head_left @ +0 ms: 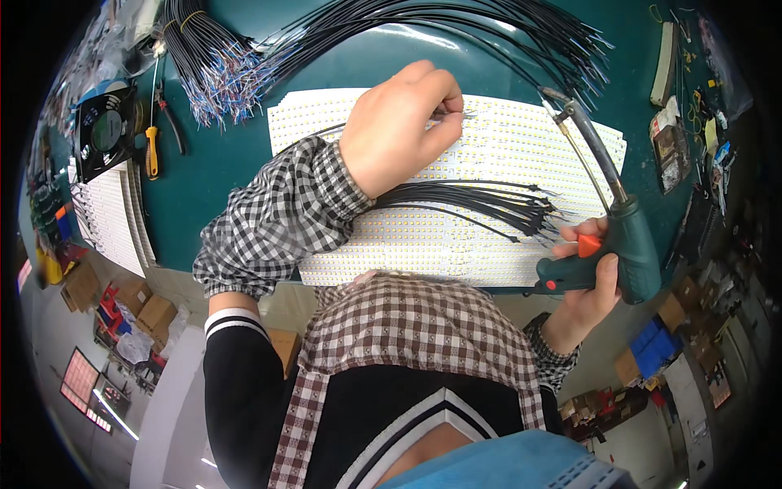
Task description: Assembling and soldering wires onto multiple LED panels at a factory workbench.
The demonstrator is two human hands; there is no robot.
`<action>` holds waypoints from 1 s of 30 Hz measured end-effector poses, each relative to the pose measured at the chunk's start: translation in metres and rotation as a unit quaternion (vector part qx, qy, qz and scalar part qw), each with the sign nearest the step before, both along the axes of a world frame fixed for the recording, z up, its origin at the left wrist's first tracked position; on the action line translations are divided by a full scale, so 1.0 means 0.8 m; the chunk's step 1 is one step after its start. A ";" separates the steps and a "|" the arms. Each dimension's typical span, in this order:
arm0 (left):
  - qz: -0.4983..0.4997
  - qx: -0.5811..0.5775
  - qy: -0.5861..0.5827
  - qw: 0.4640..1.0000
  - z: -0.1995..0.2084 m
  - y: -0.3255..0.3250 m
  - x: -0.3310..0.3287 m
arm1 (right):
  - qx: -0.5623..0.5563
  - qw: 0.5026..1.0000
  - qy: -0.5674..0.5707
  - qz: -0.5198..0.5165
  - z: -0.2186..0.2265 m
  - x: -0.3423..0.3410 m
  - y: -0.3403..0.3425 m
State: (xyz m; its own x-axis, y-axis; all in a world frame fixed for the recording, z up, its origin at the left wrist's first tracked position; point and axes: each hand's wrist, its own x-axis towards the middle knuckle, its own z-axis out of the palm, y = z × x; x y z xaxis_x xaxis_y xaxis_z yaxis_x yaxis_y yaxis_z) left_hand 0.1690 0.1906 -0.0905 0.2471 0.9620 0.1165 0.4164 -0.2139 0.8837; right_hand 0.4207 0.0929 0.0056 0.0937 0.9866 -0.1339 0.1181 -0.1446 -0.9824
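Note:
My left hand is closed in a pinch over the white LED boards, which lie side by side with rows of small yellowish LEDs. A thin black cable runs in under this hand, and fine wire ends show at the fingertips; the grip itself is partly hidden. My right hand is wrapped round the handle of a dark green soldering gun with an orange trigger. Its metal tube points up and left, the tip above the boards' far edge. Between my hands, several black cables lie across the boards.
Long black cables and a tied cable bundle with bared ends lie at the back. On the left are a black fan, a yellow-handled screwdriver, pliers and stacked boards. Small parts and tools clutter the right edge.

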 end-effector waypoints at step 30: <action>0.018 0.027 -0.021 0.999 -0.005 0.014 0.011 | -0.009 0.997 -0.068 -0.039 -0.005 -0.022 -0.006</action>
